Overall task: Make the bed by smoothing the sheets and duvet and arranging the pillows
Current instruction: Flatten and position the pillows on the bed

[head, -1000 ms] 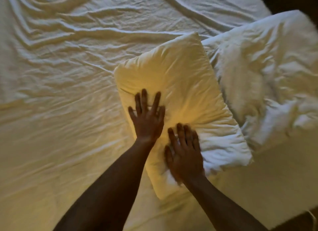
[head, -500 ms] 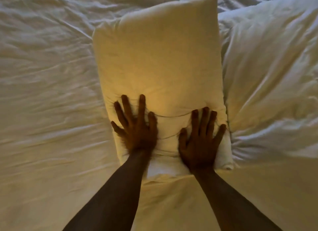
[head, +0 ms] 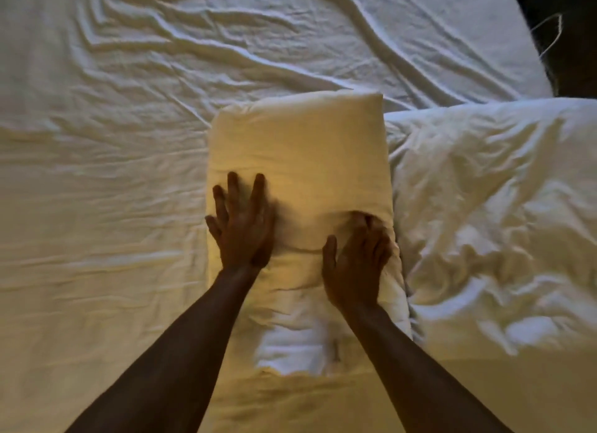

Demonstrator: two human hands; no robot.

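Note:
A cream pillow [head: 300, 148] lies lengthwise in the middle of the bed, on the wrinkled white sheet [head: 97, 174]. My left hand [head: 242, 229] presses flat on the pillow's left side with its fingers spread. My right hand [head: 355, 258] pushes into the pillow's right side. Its fingertips sink into a dent and are blurred, and the thumb sticks out to the left. A second, crumpled white pillow [head: 491, 213] lies against the first one's right edge.
The sheet runs in deep creases across the far part of the bed [head: 258, 45]. A dark gap beyond the bed's edge [head: 571, 38] shows at the top right, with a thin pale wire in it.
The view has pulled back, so the pillow looks smaller and straight. My left hand has slid further up the pillow. My right hand's fingers now dig into the pillow instead of lying flat.

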